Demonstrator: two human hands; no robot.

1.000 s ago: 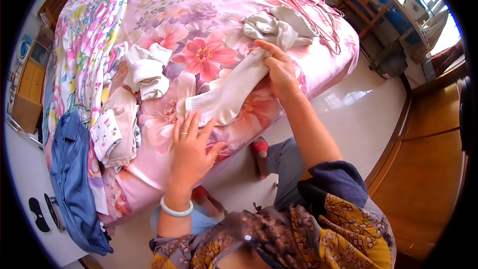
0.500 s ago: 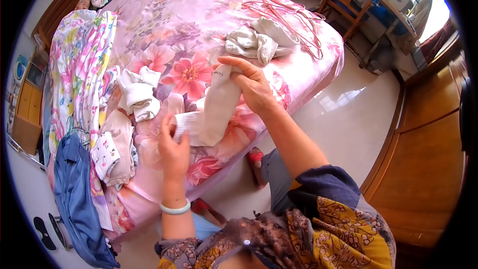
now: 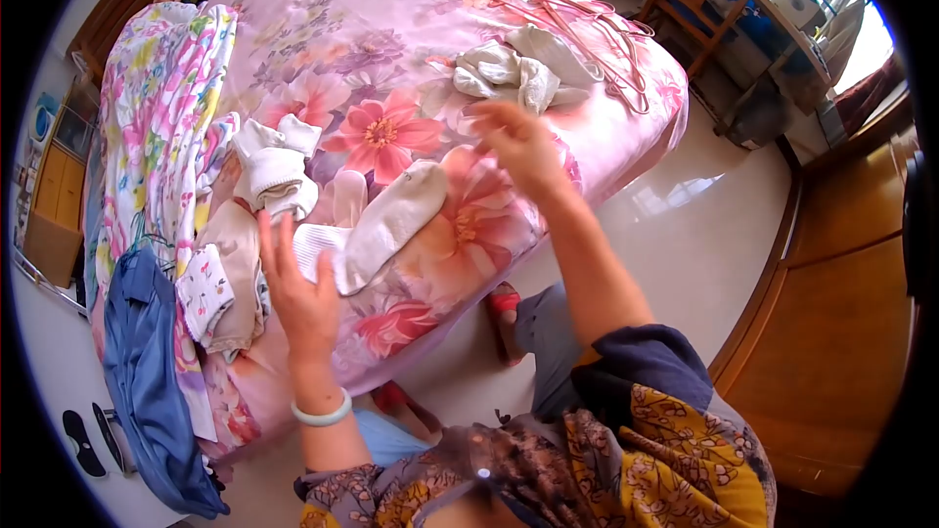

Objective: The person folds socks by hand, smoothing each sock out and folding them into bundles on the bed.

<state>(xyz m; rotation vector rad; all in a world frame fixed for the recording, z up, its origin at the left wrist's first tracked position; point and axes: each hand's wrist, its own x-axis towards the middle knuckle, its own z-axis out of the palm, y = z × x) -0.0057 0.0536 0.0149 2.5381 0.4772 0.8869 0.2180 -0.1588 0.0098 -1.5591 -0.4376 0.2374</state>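
Observation:
A white sock [image 3: 391,220] lies flat on the pink flowered bedspread [image 3: 293,332], its ribbed cuff toward the left. Beside that cuff is my left hand [image 3: 301,298], fingers spread, holding nothing. My right hand [image 3: 518,145] hovers past the toe end, fingers apart and a little blurred, with nothing in it. Beyond it rests a crumpled heap of pale socks [image 3: 523,68]. Folded white socks [image 3: 276,166] lie left of the flat sock. Nearer the bed's left edge are a folded beige garment [image 3: 235,284] and a white cloth with small prints [image 3: 205,291].
Pink cords or hangers [image 3: 597,39] lie at the bed's far right. A blue garment [image 3: 147,381] hangs over the left edge below a floral cloth [image 3: 161,108]. A wooden chair [image 3: 699,0] stands at the upper right, a wooden cabinet [image 3: 831,332] at the right.
Both hands have let go of the sock, which now lies flat on the bed. My left hand has moved left and opened; my right hand has lifted toward the right.

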